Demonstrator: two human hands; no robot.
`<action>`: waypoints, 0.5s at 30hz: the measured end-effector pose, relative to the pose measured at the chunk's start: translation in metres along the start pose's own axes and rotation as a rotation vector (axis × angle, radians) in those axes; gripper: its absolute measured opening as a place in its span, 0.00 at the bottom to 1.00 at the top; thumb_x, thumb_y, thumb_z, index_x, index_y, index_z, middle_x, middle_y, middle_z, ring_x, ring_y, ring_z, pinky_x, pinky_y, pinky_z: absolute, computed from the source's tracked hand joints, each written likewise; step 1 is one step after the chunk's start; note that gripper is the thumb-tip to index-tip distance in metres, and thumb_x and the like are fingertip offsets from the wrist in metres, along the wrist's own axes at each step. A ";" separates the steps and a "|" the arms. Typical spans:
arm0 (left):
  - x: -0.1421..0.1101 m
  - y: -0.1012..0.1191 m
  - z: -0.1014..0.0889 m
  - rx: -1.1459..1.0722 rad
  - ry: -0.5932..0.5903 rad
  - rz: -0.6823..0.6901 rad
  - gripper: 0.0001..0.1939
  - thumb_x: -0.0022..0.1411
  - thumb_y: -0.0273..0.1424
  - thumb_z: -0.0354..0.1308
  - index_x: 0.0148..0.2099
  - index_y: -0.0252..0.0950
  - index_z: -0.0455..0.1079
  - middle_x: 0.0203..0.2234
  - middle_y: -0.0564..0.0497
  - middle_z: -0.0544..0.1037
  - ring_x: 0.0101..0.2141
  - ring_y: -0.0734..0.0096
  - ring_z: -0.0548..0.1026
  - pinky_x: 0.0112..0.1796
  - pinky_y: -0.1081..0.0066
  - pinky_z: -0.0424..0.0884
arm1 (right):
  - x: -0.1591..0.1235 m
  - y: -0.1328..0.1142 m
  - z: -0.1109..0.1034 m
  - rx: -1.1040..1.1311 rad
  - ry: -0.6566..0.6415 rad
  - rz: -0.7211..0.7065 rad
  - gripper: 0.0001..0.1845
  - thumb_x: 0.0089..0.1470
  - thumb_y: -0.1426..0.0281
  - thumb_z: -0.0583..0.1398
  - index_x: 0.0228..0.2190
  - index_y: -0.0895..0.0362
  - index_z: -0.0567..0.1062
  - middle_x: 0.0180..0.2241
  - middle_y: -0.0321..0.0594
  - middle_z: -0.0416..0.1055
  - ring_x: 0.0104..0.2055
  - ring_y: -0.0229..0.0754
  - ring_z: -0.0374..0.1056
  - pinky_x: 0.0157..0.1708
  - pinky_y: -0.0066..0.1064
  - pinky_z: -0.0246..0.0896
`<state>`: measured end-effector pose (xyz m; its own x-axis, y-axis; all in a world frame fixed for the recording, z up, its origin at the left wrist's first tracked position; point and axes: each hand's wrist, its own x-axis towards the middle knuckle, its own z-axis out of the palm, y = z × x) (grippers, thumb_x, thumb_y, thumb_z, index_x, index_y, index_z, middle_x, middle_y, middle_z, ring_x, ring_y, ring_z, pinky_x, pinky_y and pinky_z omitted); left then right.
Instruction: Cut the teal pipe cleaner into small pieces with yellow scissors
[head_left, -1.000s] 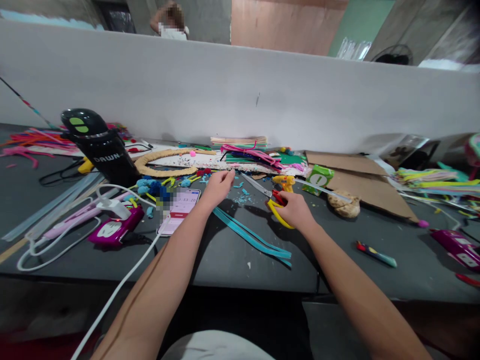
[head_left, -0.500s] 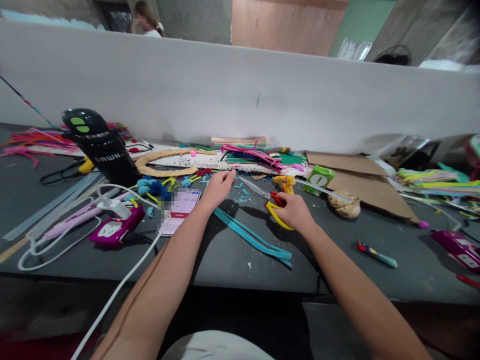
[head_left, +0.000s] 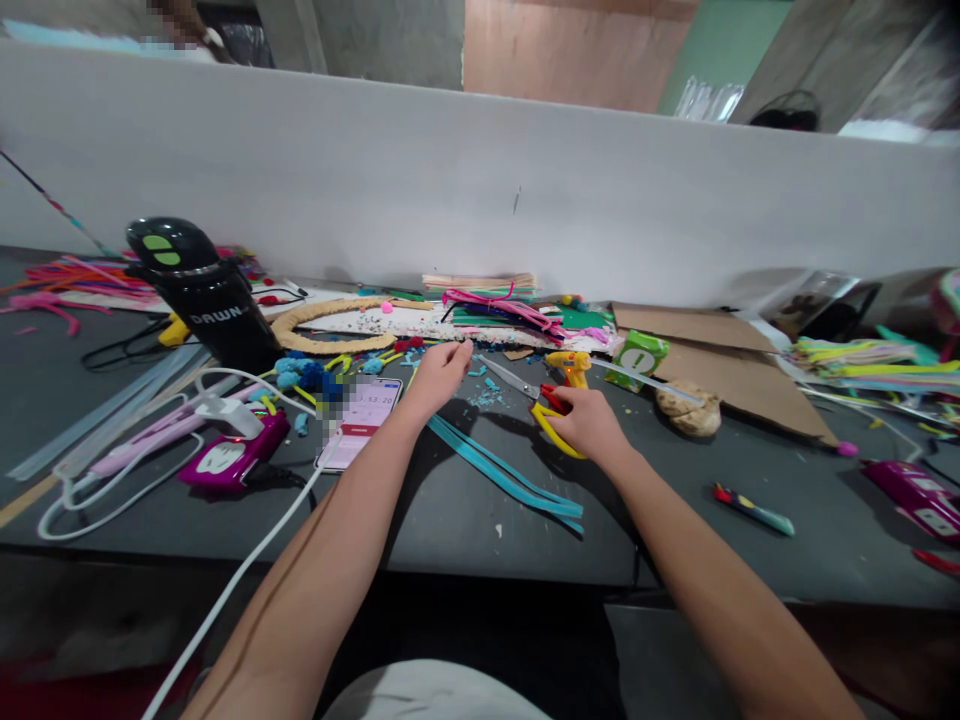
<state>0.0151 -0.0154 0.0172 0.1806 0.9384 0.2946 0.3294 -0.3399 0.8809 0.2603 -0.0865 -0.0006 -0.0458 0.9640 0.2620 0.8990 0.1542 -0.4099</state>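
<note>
My right hand [head_left: 589,415] is wrapped round the yellow-and-red handles of a pair of scissors [head_left: 517,382]. The blades point up and left, with their tips close to the fingertips of my left hand [head_left: 446,370]. That hand is closed in a pinch; what sits between its fingers is hidden or too small to name. Small blue clippings [head_left: 487,392] lie scattered on the table below the blades. A bundle of light-blue pipe cleaners [head_left: 510,480] runs from near my left wrist toward the lower right.
Left of my arm are a phone [head_left: 367,410], a white cable, a purple power block [head_left: 232,455] and a black bottle [head_left: 217,310]. A yellow glue gun [head_left: 574,368], a green packet [head_left: 637,358] and cardboard [head_left: 750,390] stand right of the scissors. A low white partition [head_left: 480,190] rises behind.
My hands and the scissors stay nearly where they were. Beyond the partition, a person has moved to the left.
</note>
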 end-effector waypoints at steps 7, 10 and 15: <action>0.000 0.001 -0.001 0.025 0.017 0.002 0.23 0.65 0.44 0.47 0.22 0.36 0.58 0.15 0.56 0.62 0.20 0.76 0.60 0.26 0.72 0.55 | 0.001 0.002 0.000 0.031 0.033 0.022 0.15 0.44 0.59 0.61 0.18 0.56 0.66 0.18 0.33 0.60 0.23 0.35 0.51 0.24 0.28 0.45; 0.000 0.000 -0.001 0.018 0.051 0.001 0.22 0.65 0.44 0.47 0.23 0.36 0.59 0.16 0.55 0.63 0.21 0.75 0.61 0.26 0.72 0.56 | 0.002 0.003 0.001 0.098 0.045 0.034 0.21 0.44 0.54 0.62 0.17 0.57 0.65 0.17 0.32 0.57 0.23 0.34 0.50 0.23 0.27 0.44; 0.001 -0.002 -0.001 0.018 0.120 -0.014 0.21 0.65 0.45 0.47 0.25 0.36 0.60 0.17 0.55 0.64 0.21 0.74 0.62 0.26 0.72 0.57 | 0.003 0.003 0.003 0.341 -0.129 0.112 0.30 0.42 0.42 0.61 0.17 0.56 0.64 0.16 0.31 0.53 0.21 0.33 0.48 0.20 0.27 0.43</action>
<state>0.0137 -0.0135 0.0158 0.0642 0.9433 0.3256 0.3475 -0.3270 0.8788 0.2613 -0.0821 -0.0036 -0.0296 0.9949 0.0963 0.7057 0.0890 -0.7029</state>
